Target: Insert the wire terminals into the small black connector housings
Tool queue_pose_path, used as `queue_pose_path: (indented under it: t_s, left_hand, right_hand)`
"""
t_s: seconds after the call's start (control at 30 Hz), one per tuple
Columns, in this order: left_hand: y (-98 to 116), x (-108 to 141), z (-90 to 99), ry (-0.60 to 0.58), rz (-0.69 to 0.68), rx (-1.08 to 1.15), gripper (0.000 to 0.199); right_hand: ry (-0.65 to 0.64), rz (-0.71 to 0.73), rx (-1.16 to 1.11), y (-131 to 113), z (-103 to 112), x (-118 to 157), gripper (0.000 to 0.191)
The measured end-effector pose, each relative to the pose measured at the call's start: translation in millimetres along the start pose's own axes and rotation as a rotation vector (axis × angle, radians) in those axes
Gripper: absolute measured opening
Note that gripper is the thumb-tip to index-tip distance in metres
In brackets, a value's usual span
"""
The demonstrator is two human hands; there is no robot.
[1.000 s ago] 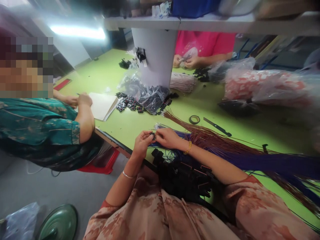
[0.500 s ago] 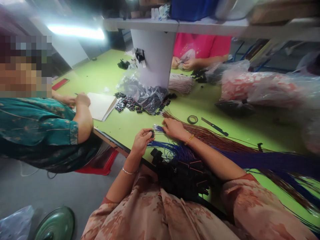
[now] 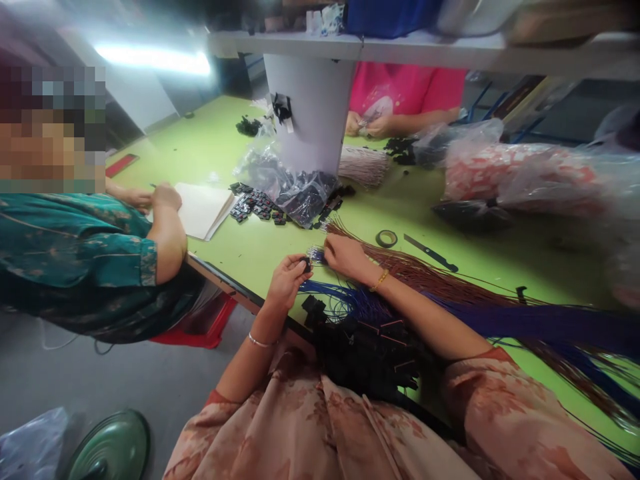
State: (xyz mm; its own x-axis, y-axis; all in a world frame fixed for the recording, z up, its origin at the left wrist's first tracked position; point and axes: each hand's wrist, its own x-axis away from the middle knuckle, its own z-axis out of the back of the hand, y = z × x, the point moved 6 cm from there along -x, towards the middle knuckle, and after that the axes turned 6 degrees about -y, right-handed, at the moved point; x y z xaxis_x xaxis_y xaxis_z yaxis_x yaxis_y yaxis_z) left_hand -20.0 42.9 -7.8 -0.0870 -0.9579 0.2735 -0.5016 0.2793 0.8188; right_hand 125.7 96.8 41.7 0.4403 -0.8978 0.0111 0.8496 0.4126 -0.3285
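Left hand (image 3: 286,280) is closed in a pinch on a small black part (image 3: 307,265), thumb against its face; the part is held above the near edge of the green table (image 3: 250,247), just left of the right hand (image 3: 347,259); the right hand has its fingers curled at the pale tips (image 3: 316,253) of the blue wires (image 3: 360,303); whether it grips a single wire cannot be told. Brown wires (image 3: 415,273) run just beyond, toward the right; a heap of black parts (image 3: 370,360) lies at the near edge; a tape roll (image 3: 380,240) and a dark blade (image 3: 431,253) lie farther off, to the right.

Handling, as judged: the part looks light and stiff, best pinched by its sides; the wires look thin, limp and prone to tangle, best taken just behind the tips, which may bend.
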Motion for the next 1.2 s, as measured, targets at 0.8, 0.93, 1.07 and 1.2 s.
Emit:
queue_pose_path:
  t_s: [0.8,0.93,1.07,1.2]
  left_hand:
    - [-7,-3,-10.9,-0.093,0.026,0.194,0.013]
    - [-7,-3,-10.4,-0.092,0.021,0.178,0.014]
    - [-6,-4,-9.5,-0.071,-0.005,0.176,0.016]
    - [-9,-4,-11.6,-0.054,-0.029,0.167,0.021]
  right_hand:
    - [0.188,0.225,-0.499,-19,4,23,0.006]
    - [0.186,0.219,-0.495,-19,5,24,0.008]
    - [0.174,0.205,-0.49,-19,3,23,0.008]
    - [0.18,0.2,-0.515,-18,-1,23,0.009]
